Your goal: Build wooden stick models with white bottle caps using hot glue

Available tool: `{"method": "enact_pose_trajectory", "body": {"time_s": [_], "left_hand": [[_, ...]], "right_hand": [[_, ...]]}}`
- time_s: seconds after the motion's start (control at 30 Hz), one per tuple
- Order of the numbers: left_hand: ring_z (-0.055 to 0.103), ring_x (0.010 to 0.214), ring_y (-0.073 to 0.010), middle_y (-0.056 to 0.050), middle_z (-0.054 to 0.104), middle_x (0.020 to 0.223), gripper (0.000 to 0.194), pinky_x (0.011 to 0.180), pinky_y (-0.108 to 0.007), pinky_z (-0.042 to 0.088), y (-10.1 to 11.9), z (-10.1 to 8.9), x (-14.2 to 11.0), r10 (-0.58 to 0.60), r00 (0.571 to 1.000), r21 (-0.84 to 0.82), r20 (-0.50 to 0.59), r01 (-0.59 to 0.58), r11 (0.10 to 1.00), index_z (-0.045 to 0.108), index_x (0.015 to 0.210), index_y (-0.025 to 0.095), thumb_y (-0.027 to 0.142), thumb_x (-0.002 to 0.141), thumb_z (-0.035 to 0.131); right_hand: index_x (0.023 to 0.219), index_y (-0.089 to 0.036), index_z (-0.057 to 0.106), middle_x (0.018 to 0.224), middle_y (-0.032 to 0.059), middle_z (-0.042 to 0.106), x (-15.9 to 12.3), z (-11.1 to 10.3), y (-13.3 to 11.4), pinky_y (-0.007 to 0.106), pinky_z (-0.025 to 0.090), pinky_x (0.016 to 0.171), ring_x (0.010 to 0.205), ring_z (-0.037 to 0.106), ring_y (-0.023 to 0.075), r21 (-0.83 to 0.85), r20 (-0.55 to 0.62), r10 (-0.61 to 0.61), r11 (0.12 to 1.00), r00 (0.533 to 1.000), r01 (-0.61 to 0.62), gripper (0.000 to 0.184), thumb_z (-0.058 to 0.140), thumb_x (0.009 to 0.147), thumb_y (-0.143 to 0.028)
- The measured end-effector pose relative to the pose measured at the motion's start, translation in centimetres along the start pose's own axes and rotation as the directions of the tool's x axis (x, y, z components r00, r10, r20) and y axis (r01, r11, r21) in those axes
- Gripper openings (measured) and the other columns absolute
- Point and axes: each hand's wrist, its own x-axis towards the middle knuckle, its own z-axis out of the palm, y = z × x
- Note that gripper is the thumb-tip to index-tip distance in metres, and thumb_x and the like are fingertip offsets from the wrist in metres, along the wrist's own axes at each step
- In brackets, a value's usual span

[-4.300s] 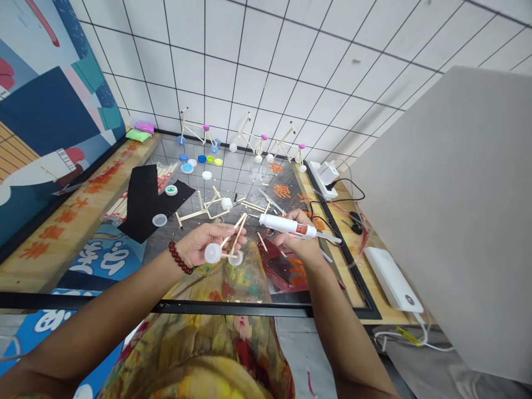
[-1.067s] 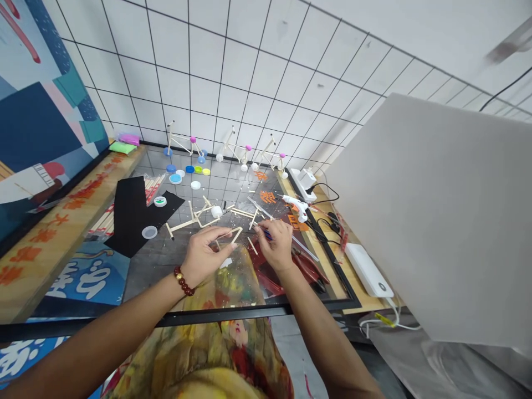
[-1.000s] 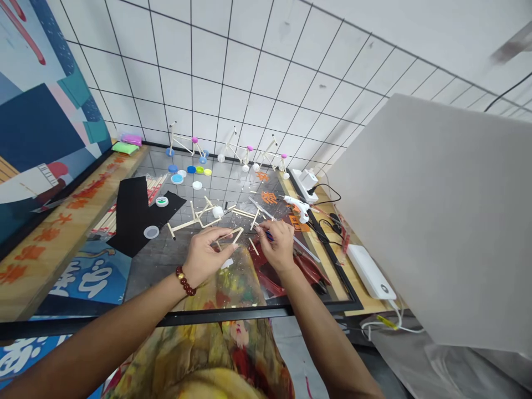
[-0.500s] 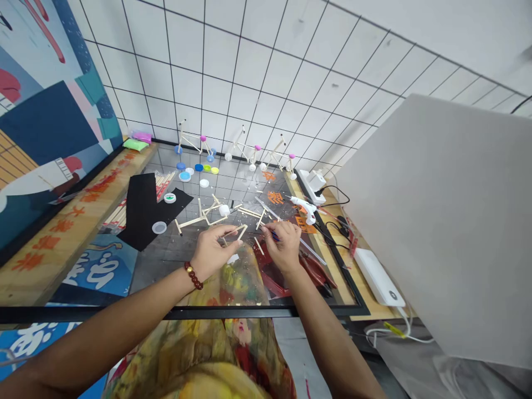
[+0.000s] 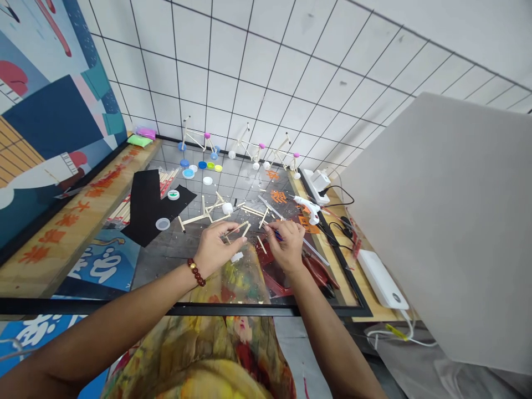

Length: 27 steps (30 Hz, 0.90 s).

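While close together, left hand (image 5: 216, 245) around a stick frame (image 5: 246, 229), right hand (image 5: 287, 243) around a blue tool (image 5: 278, 235)

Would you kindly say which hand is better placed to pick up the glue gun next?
Probably the right hand: the glue gun lies close beyond it, while the left hand is farther off and holds a stick frame. The right appears to hold something blue, though.

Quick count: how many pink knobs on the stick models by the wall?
3, in a row before the wall: left knob, middle knob, right knob. None looks hidden.
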Motion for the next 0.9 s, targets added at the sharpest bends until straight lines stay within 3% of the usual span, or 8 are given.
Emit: {"method": "enact_pose_trajectory", "body": {"time_s": [0.37,0.47,0.63,0.7,0.8,0.9], "left_hand": [[0.071,0.085,-0.0196,-0.004,0.077,0.088,0.012,0.083,-0.034,0.056,0.1,0.0,-0.1,-0.016,0.999,-0.021,0.032,0.017,1.0,0.072,0.084,0.02,0.022,0.073,0.073],[0.071,0.088,-0.0207,-0.005,0.077,0.093,0.02,0.084,-0.034,0.056,-0.2,0.1,-0.3,-0.009,0.998,-0.022,0.061,0.01,1.0,0.073,0.092,0.02,0.024,0.072,0.076],[0.072,0.092,-0.0221,-0.006,0.076,0.1,0.049,0.087,-0.037,0.055,-0.3,0.2,-0.5,-0.069,0.995,-0.014,0.079,0.07,0.997,0.067,0.117,0.02,0.023,0.069,0.079],[0.071,0.095,-0.0225,-0.007,0.074,0.101,0.048,0.09,-0.038,0.055,0.1,0.1,-0.3,-0.089,0.994,-0.002,0.07,0.09,0.996,0.065,0.115,0.02,0.021,0.068,0.08],[0.067,0.105,-0.0237,-0.009,0.07,0.111,0.038,0.095,-0.04,0.053,1.0,-0.7,-0.3,-0.106,0.994,0.015,0.024,0.106,0.994,0.063,0.106,0.02,0.025,0.072,0.078],[0.059,0.117,-0.0265,-0.011,0.062,0.117,0.032,0.103,-0.044,0.047,1.6,-2.8,-1.3,-0.098,0.994,0.117,-0.043,0.103,0.988,0.062,0.107,0.02,0.032,0.079,0.073]], "right_hand": [[0.088,-0.023,0.067,0.084,0.001,0.072,0.0,0.0,0.0,0.038,0.03,0.088,0.086,0.061,0.0191,-0.009,0.01,0.012,1.0,1.0,-0.012,0.012,0.061,0.095,-0.03],[0.088,-0.022,0.067,0.085,0.0007,0.072,0.0,0.0,0.0,0.038,0.03,0.089,0.086,0.061,0.0189,-0.008,0.005,0.013,1.0,1.0,-0.013,0.012,0.062,0.095,-0.03],[0.088,-0.022,0.066,0.084,0.0003,0.072,0.1,-0.1,0.0,0.037,0.031,0.087,0.084,0.061,0.0181,0.028,0.015,0.023,0.999,1.0,-0.024,0.011,0.06,0.096,-0.027],[0.087,-0.022,0.065,0.084,0.0003,0.072,0.2,-0.1,0.0,0.037,0.031,0.087,0.084,0.061,0.0181,0.059,0.018,0.027,0.998,0.999,-0.028,0.011,0.06,0.096,-0.027],[0.087,-0.022,0.065,0.085,0.0005,0.072,0.4,-0.1,0.1,0.037,0.032,0.088,0.085,0.062,0.0185,0.084,0.02,0.022,0.996,1.0,-0.023,0.011,0.06,0.095,-0.027],[0.087,-0.022,0.066,0.084,0.0007,0.072,0.4,-0.1,0.3,0.038,0.033,0.087,0.084,0.062,0.019,0.086,0.015,0.039,0.996,0.999,-0.041,0.011,0.061,0.095,-0.028]]}}
